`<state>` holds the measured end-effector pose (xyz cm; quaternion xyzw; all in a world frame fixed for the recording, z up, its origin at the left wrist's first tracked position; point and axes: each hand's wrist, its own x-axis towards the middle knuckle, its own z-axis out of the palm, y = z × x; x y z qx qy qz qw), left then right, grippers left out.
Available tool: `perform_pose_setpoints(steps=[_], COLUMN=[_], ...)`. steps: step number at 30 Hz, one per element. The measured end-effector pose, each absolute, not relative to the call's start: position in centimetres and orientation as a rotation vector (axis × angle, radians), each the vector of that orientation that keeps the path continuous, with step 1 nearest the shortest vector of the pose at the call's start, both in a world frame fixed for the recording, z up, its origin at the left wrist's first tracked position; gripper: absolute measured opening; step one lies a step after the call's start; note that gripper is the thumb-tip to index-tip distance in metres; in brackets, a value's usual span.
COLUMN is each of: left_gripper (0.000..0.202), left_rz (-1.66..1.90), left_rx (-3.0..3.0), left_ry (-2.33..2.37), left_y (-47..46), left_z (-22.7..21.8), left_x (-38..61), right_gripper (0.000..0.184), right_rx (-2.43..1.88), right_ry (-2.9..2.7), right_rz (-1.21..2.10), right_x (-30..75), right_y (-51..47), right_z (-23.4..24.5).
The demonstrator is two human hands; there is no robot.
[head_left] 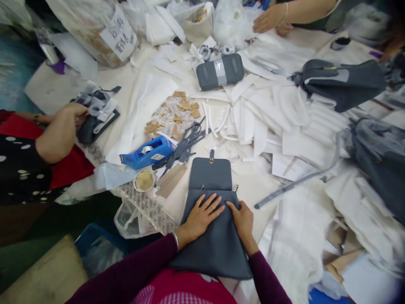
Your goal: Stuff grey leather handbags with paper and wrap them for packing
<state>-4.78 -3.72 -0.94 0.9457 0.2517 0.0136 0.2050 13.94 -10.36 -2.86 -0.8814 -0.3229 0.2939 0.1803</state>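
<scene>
A dark blue-grey leather handbag (218, 240) lies flat in front of me, its wide end towards my body. Its flap (210, 173) is folded out away from me, showing a strap tab with a small gold-coloured clasp (211, 161). Small metal zip ends show at both sides just below the flap. My left hand (202, 217) rests flat on the upper panel, fingers spread. At the right edge my right hand (243, 219) grips the handbag, thumb on top and the other fingers curled at the side, partly hidden.
Left of the flap are a blue tape dispenser (148, 152), dark straps (186, 143), a round tin (144, 180) and a pile of tags (174, 114). White padding (268, 109) covers the right. Other dark bags (343, 82) lie farther off. Co-workers' hands (270, 17) work around the table.
</scene>
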Motion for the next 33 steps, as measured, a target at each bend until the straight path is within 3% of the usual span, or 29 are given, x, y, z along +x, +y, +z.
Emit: perform_pose_setpoints(steps=[3, 7, 12, 16, 22, 33], left_gripper=[0.054, 0.071, 0.068, 0.058, 0.040, 0.032], left_rz=[0.039, 0.109, 0.154, 0.221, 0.517, 0.066], left_rx=[2.572, 2.497, 2.456, 2.338, 1.800, 1.619], left_ry=[0.649, 0.649, 0.668, 0.716, 1.220, 0.630], left_y=[-3.6, -3.6, -4.4, -4.2, 0.1, 7.1], left_z=[-0.5, -0.4, -1.1, -0.9, -0.3, -0.2], left_x=[-5.0, -5.1, -4.8, -5.1, -8.4, -10.4], right_gripper=[0.047, 0.038, 0.056, 0.055, 0.056, 0.055], right_rx=[-2.572, -2.582, -2.217, -2.127, -2.182, -2.160], right_ry=[-1.090, -1.310, -1.800, -2.017, -2.037, -2.053], right_rz=[0.798, 0.754, 0.443, 0.475, 0.392, 0.249], right_x=[14.7, 15.0, 12.0, 10.4, 11.1, 11.3], right_y=[-10.8, -9.6, -7.4, -9.2, -11.4, -11.7], right_z=[-3.1, -0.3, 4.1, 1.0, -3.7, -4.3])
